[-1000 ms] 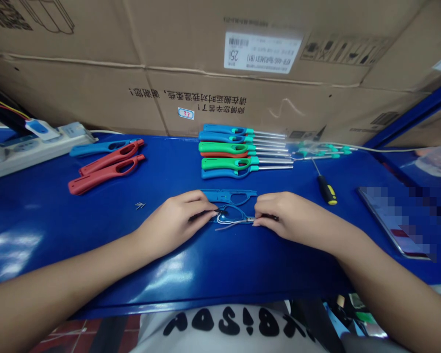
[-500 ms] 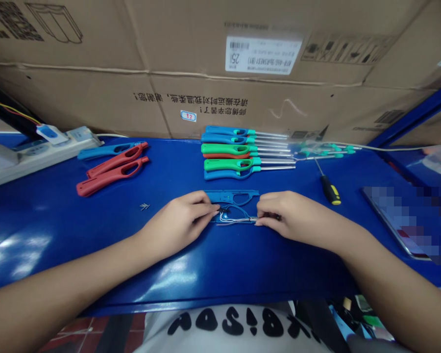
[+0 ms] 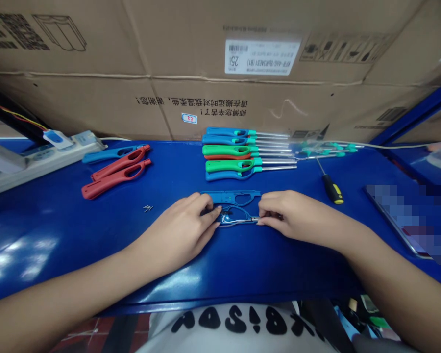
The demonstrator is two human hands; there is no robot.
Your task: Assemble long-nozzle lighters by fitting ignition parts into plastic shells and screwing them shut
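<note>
A blue half shell [image 3: 235,211] with white wires and a dark part inside lies at the middle of the table. My left hand [image 3: 194,220] has its fingers closed on the left end of this shell, hiding that end. At the shell's other end, my right hand [image 3: 279,211] pinches the metal tube [image 3: 255,219]. Just behind lies another blue half shell [image 3: 230,197] with a loop-shaped opening, partly behind my left fingers. Small screws [image 3: 148,208] sit on the table to the left of my left hand.
Several lighters [image 3: 230,165] with metal tubes lie behind the hands. Red handle shells [image 3: 113,179] and a power strip [image 3: 47,162] are at the left. A screwdriver [image 3: 331,189] and a phone-like device [image 3: 397,223] lie at the right. A cardboard box [image 3: 191,88] stands behind.
My left hand's fingers have shifted slightly over the shell's left end, covering more of the dark part. My right hand stays at the tube. The view has shifted a little.
</note>
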